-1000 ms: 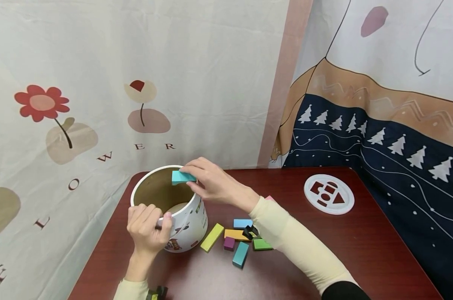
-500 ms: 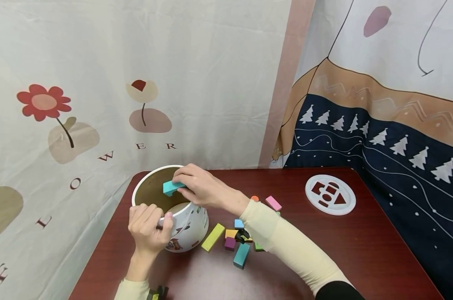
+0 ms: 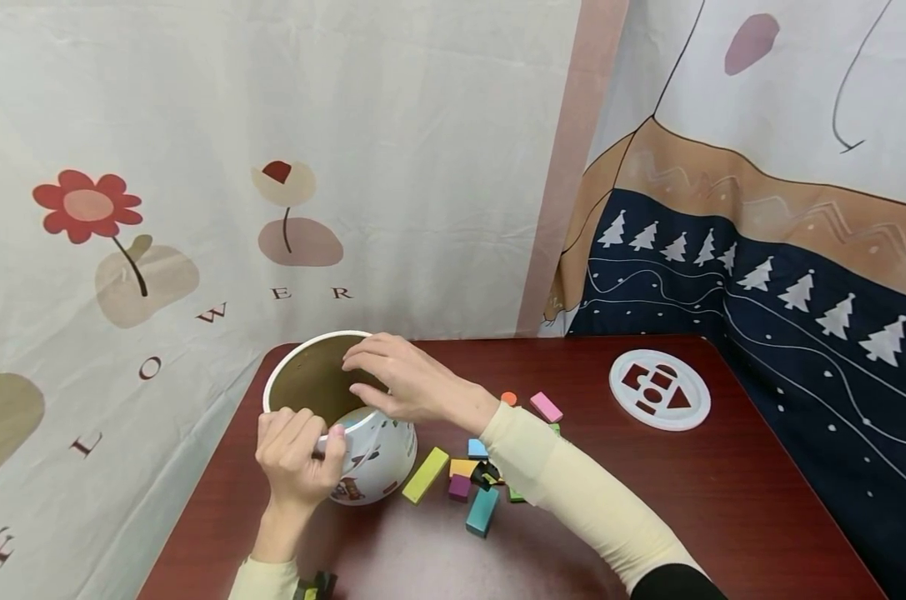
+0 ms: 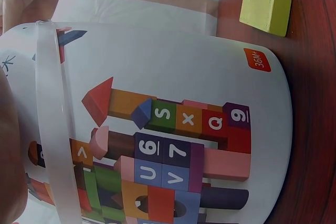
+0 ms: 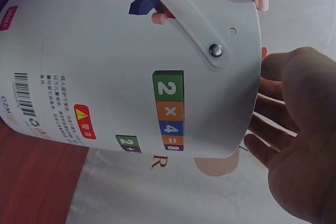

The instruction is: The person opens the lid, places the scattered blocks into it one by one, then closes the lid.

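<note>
A white printed bucket [image 3: 381, 467] stands on the table, its mouth tipped toward me. My left hand [image 3: 297, 454] grips the near-left rim, fingers over the edge, beside the white strap handle [image 4: 52, 119]. Over the right side of the mouth is my right hand [image 3: 407, 379], fingers apart and holding nothing; the right wrist view shows its fingers [image 5: 273, 103] at the rim. A light blue patch [image 3: 357, 417] shows low inside the bucket; most of the interior is hidden. Right of the bucket lie a yellow-green block [image 3: 426, 476], a teal block [image 3: 483, 511] and a purple block [image 3: 459, 487].
Partly behind the right sleeve [image 3: 573, 467] are an orange block [image 3: 463, 468], a blue block [image 3: 478, 448] and a green block [image 3: 517, 494]. Farther back lie a pink block [image 3: 546, 407] and an orange-red piece [image 3: 508, 398]. A white lid with shaped holes [image 3: 693, 417] rests at the right.
My right hand carried a turquoise block left into the bucket's mouth and let it go; its fingers have spread. The left hand keeps its grip on the rim.
</note>
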A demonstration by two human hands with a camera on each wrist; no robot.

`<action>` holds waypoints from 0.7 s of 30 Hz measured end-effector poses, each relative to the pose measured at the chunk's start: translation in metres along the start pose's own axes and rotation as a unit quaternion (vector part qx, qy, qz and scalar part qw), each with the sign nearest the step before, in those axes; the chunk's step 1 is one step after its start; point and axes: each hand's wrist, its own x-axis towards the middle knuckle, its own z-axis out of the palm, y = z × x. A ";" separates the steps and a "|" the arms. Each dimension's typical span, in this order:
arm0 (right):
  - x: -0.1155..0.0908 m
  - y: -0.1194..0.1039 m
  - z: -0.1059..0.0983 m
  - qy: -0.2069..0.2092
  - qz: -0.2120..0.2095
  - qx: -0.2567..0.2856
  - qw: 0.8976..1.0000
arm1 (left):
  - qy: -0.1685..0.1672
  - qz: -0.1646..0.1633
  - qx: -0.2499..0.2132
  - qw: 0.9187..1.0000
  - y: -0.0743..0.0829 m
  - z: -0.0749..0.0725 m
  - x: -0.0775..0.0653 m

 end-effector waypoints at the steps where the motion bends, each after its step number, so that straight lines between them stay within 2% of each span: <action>1: 0.000 0.000 0.000 0.000 0.000 -0.001 1.000 | 0.001 0.000 0.000 1.000 0.000 0.000 0.000; 11: -0.004 -0.002 0.002 -0.021 0.025 -0.015 0.999 | -0.002 -0.002 0.000 1.000 0.001 0.000 0.000; 21: -0.006 -0.001 0.005 -0.022 0.021 -0.015 0.999 | -0.002 0.000 0.003 1.000 0.000 0.000 -0.001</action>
